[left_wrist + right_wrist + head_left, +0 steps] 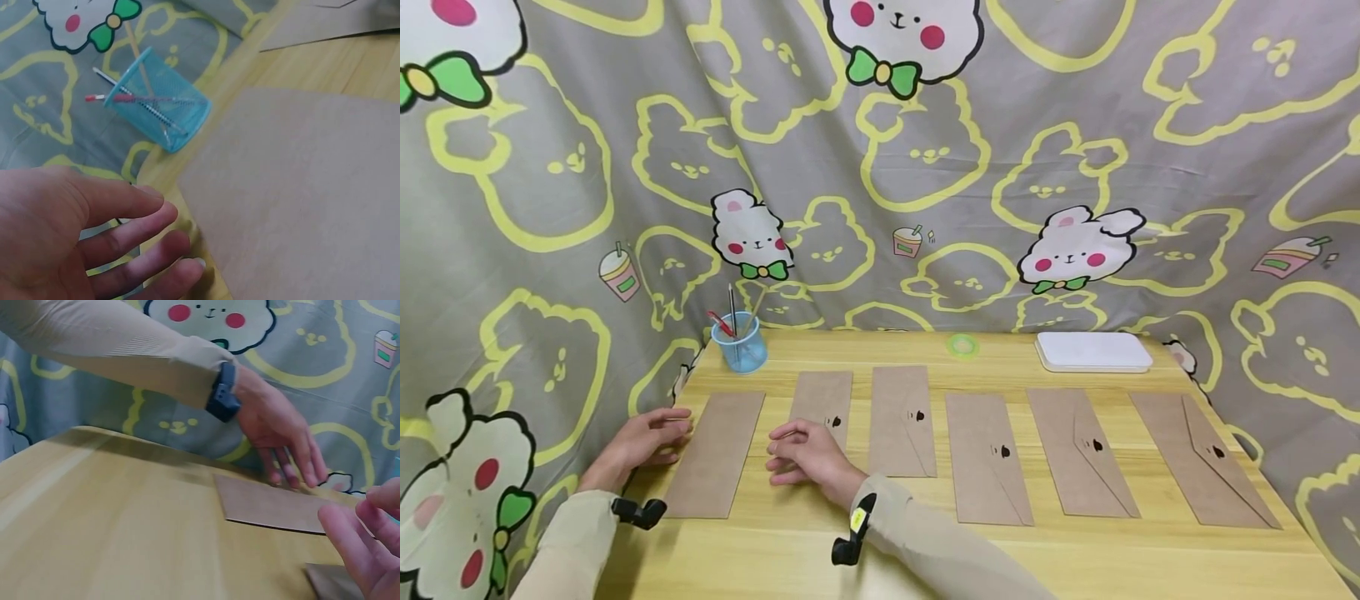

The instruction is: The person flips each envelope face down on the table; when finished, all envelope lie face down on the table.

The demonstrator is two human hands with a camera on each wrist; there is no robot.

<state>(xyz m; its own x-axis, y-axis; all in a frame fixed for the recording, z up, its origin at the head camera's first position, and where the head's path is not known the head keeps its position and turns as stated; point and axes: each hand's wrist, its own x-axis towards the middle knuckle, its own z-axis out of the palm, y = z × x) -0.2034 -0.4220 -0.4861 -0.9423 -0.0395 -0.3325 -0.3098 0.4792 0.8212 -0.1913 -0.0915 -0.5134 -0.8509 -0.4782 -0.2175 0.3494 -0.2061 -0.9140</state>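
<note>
At the left end of the table lies a plain brown envelope (718,458), its flap side not showing. My left hand (640,442) is beside its left edge, fingers loosely extended with nothing in them. In the left wrist view those fingertips (169,215) are close to the envelope's edge. My right hand (811,457) is to the right of the same envelope, fingers slightly bent and holding nothing. It partly hides a second brown envelope (822,396) that has a small black print. The right wrist view shows both hands around the plain envelope (269,503).
More brown envelopes (991,467) with black prints lie in a row to the right. A blue mesh pen cup (745,350) with pens stands at the back left. A green tape roll (962,336) and a white case (1093,352) are at the back, before a patterned curtain (925,183).
</note>
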